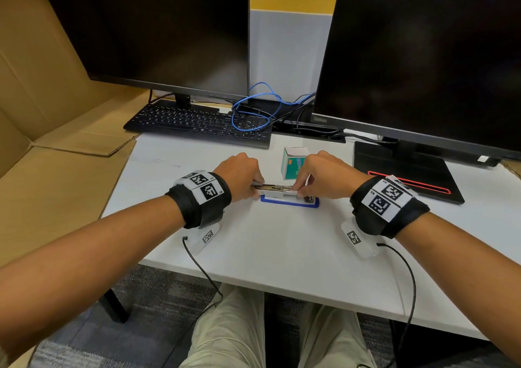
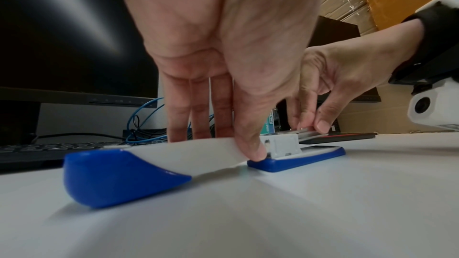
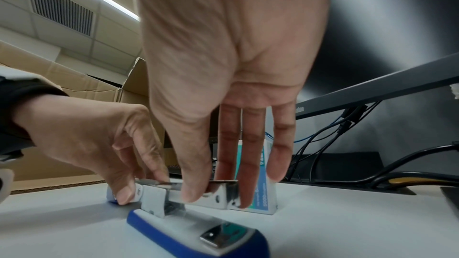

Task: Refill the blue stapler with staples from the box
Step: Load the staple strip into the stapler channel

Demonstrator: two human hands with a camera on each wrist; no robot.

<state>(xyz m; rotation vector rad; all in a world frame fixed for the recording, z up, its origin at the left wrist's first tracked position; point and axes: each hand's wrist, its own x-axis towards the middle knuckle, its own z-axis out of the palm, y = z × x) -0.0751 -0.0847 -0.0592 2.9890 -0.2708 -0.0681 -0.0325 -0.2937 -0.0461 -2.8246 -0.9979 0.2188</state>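
Note:
The blue stapler (image 1: pixel 290 202) lies open on the white table, its white-and-blue top cover (image 2: pixel 119 172) folded back flat to the left. My left hand (image 2: pixel 228 144) grips that cover near the hinge, thumb in front and fingers behind. The right hand (image 3: pixel 216 193) pinches the front of the raised metal magazine (image 3: pixel 223 187) between thumb and fingers, above the blue base (image 3: pixel 188 229) with its metal anvil. I cannot tell whether a strip of staples is under the fingertips. The green-and-white staple box (image 1: pixel 293 163) stands just behind the stapler, partly hidden by my right fingers.
A black keyboard (image 1: pixel 197 123) and two dark monitors (image 1: pixel 158 29) stand at the back, with blue and black cables (image 1: pixel 253 108) between them. The right monitor's black base (image 1: pixel 406 173) sits close to my right wrist. Cardboard (image 1: pixel 56 147) borders the table's left edge.

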